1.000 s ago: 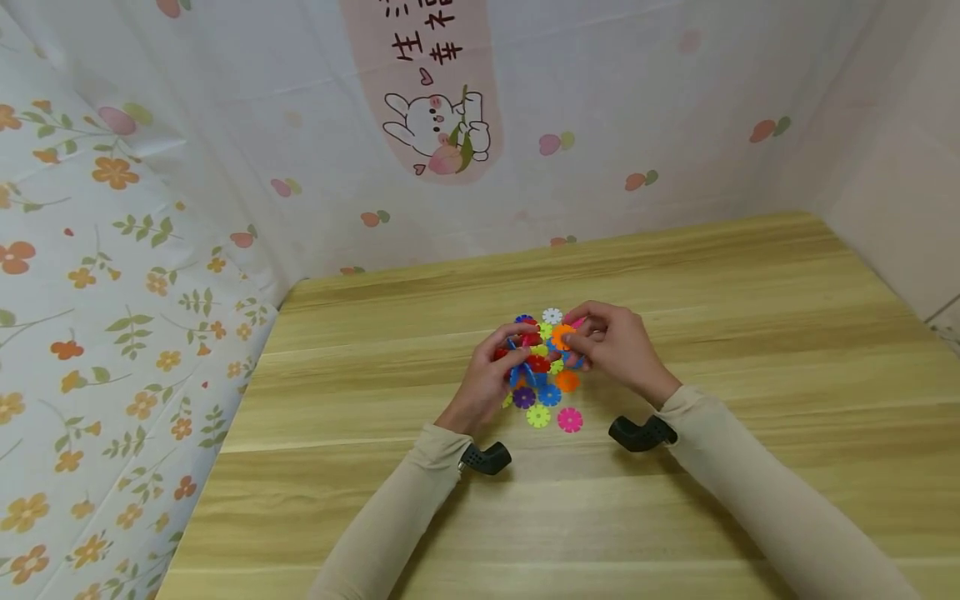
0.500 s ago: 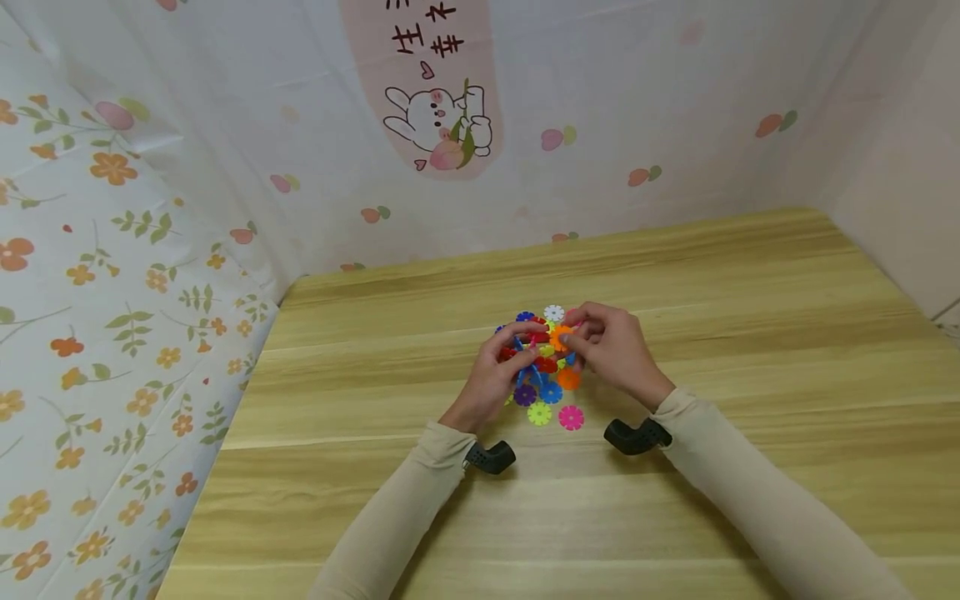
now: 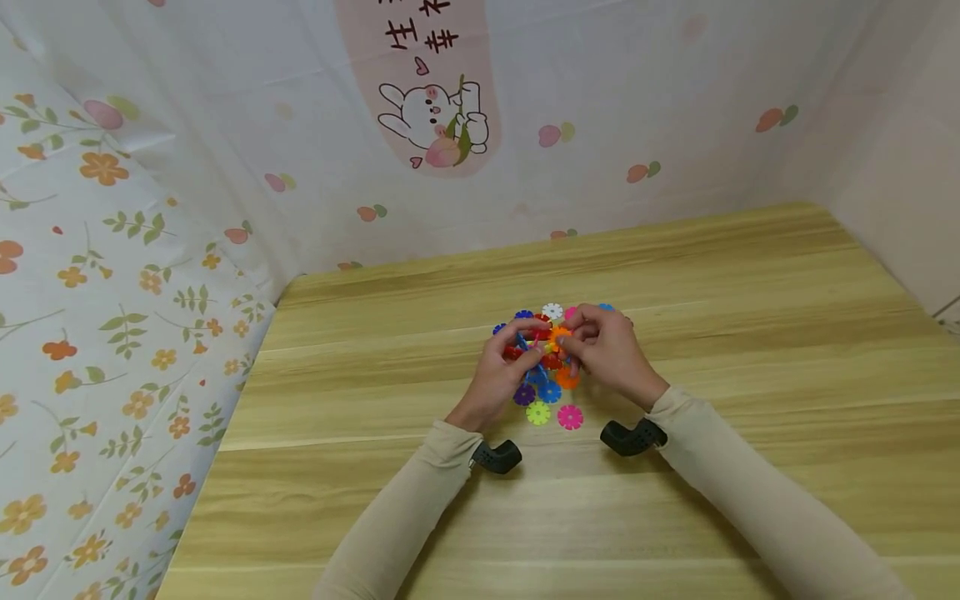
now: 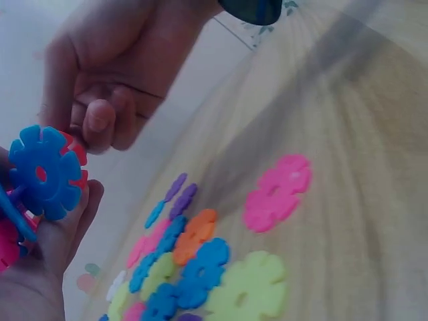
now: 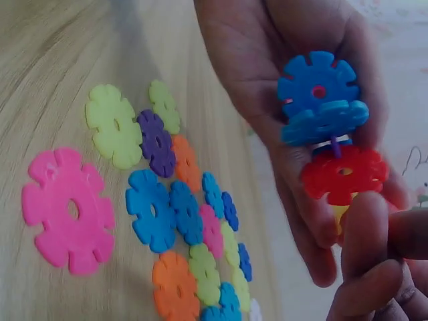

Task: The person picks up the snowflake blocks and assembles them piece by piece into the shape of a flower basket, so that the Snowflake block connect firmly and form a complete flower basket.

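My left hand (image 3: 495, 372) grips a cluster of interlocked plastic flower discs (image 5: 324, 122), with blue, red and pink notched pieces standing at angles to one another. My right hand (image 3: 617, 348) pinches an orange flower disc (image 3: 559, 334) between thumb and fingers, against the right side of that cluster. Whether the orange disc's notch is engaged cannot be told, as the fingers cover the contact. In the left wrist view a blue disc (image 4: 59, 192) of the cluster faces the camera. In the right wrist view a red disc (image 5: 317, 179) lies nearest the right fingertips.
Loose flower discs lie on the wooden table (image 3: 360, 492) under and around both hands. Among them are a pink disc (image 5: 57, 214), a lime disc (image 3: 537, 413) and a white disc (image 3: 552, 311). A patterned cloth (image 3: 322, 125) hangs behind the table.
The left hand has shifted slightly right with the cluster, and the right hand slightly left with the orange disc. They are now closer together.
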`<state>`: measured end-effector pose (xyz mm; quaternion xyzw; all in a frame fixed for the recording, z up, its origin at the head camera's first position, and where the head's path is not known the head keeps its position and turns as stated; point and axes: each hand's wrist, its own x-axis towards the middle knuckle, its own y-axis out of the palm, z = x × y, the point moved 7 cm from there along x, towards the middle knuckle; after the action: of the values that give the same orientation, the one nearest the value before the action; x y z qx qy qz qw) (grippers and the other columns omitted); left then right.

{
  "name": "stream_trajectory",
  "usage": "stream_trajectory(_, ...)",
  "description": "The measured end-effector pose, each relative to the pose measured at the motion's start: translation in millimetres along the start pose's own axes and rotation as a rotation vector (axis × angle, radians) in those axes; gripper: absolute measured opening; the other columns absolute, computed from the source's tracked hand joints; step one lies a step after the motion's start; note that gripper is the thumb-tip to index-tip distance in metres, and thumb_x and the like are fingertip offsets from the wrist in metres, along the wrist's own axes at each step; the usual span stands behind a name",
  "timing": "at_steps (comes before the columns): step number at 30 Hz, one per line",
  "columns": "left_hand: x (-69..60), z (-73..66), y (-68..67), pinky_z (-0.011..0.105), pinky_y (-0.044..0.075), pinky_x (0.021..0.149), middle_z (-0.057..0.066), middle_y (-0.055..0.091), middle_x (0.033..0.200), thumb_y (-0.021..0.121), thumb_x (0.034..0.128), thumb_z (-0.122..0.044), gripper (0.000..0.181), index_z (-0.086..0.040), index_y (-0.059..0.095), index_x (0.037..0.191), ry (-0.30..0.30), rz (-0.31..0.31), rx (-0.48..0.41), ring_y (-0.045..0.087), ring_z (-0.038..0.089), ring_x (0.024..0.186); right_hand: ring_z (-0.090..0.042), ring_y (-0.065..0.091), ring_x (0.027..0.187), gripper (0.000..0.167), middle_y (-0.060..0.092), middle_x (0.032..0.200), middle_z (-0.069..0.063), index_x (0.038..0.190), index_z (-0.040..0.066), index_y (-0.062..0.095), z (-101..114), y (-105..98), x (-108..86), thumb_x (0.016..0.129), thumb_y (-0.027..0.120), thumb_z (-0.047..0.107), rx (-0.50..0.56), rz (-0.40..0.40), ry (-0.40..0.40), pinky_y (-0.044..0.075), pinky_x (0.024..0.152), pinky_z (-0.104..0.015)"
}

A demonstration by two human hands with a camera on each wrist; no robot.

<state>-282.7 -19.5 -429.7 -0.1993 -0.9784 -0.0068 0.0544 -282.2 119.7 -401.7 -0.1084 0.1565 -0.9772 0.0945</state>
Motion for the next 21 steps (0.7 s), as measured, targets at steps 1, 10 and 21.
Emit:
stream_trajectory(1,0.5,-1.2,-0.1,0.024,0.042,0.062,0.007,0.046,0.114,0.053,0.0957,-0.013,0.026,-0.013,0.057,0.121,0.002,0.001,0.004,0.046,0.015,0.071,-0.039,0.056,0.048,0.009,0.058,0.065,-0.024,0.091,-0.004,0.052,-0.4,-0.1,0.9,0.087,0.06,-0.004,0.014,0.004,0.002,0.045,0.04,-0.028)
stream_trajectory(10,2.0,-1.5,-3.4,0.032,0.048,0.085,0.007,0.048,0.126,0.052,0.0963,-0.014,0.028,-0.013,0.056,0.124,-0.012,0.076,-0.053,0.054,0.023,0.101,-0.038,0.057,0.054,0.009,0.06,0.065,-0.014,0.1,0.007,0.061,1.3,-6.3,5.9,0.092,0.057,0.005,-0.02,0.044,-0.034,0.048,0.045,-0.038)
stream_trajectory(21,-9.0,-29.6,6.1,0.03,0.047,0.081,0.016,0.051,0.123,0.05,0.0941,0.0,0.031,0.001,0.051,0.125,0.057,0.14,0.115,0.05,0.033,0.105,-0.036,0.06,0.062,0.02,0.065,0.082,-0.016,0.113,0.008,0.061,-8.5,-22.4,5.8,0.096,0.053,0.016,-0.055,0.158,0.035,0.05,0.051,-0.039)
